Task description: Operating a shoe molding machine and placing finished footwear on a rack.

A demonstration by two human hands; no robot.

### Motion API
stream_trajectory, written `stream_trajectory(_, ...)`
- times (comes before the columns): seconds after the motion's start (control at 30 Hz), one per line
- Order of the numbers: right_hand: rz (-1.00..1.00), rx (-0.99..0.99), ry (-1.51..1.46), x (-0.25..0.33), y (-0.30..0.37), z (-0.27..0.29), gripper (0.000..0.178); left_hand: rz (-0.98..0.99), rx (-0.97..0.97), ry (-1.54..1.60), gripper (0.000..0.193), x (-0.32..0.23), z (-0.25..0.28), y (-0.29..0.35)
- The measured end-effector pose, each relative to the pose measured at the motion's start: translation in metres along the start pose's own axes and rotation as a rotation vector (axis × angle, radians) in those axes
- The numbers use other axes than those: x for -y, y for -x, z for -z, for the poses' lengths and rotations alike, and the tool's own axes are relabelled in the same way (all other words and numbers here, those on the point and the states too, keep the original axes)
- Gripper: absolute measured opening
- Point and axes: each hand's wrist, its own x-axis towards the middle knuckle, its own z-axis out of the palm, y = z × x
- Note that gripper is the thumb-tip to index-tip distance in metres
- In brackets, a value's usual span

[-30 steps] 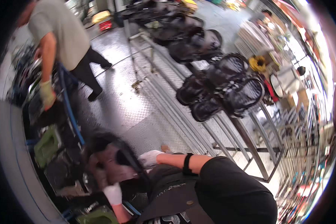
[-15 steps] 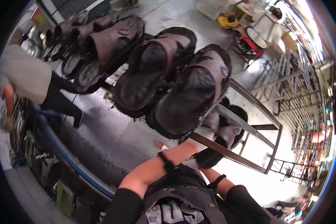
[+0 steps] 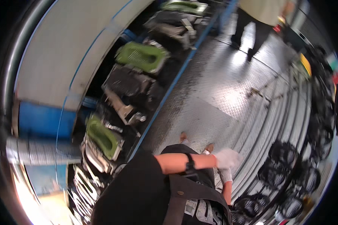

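My left hand [image 3: 228, 159], in a white glove and smeared by motion, is in front of my body at the end of my bent left forearm. My right hand [image 3: 225, 174], also in a white glove, is just below it. The two hands are close together; whether they touch, I cannot tell. Nothing held shows in either one, and the fingers cannot be made out. Beneath them are my apron [image 3: 193, 193] and the metal floor [image 3: 199, 123].
Along the left runs a machine with green sole-shaped plates [image 3: 142, 57] and metal fixtures, edged by a blue rail [image 3: 169, 88]. Long metal bars [image 3: 264, 123] lie on the right, beside several black rounded pieces [image 3: 283, 153]. A person [image 3: 255, 26] stands at the far end.
My view has swung left toward the machine, and the rack of brown sandals is out of sight. My gloved hands, hidden before, now show in front of my body.
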Motion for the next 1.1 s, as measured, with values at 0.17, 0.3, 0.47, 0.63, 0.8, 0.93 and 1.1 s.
stream_trajectory(0.17,-0.223,-0.02,-0.784,0.086,-0.093,0.084,0.041,0.947,-0.055,-0.511,0.026,0.069,0.151,0.2)
stream_trajectory(0.3,-0.092,0.146,-0.502,0.146,-0.181,0.122,0.041,1.109,0.205,-0.793,0.02,0.111,0.139,0.36)
stream_trajectory(0.47,0.34,0.0,-0.29,0.254,-0.288,0.15,0.04,1.387,-0.075,-0.617,0.022,0.117,0.106,0.412)
stream_trajectory(0.63,0.586,-0.199,-0.378,0.383,-0.36,0.171,0.045,1.696,-0.3,-0.231,0.027,0.118,0.093,0.421)
stream_trajectory(0.8,0.813,-0.314,0.13,0.463,-0.417,0.167,0.076,1.164,-0.823,0.178,0.048,0.172,0.125,0.309)
stream_trajectory(0.93,0.764,-0.301,0.317,0.46,-0.436,0.159,0.087,0.983,-1.941,1.289,0.053,0.261,0.225,0.27)
stream_trajectory(1.1,0.882,-0.267,0.224,0.476,-0.429,0.161,0.08,0.199,-2.361,1.561,0.049,0.368,0.22,0.344)
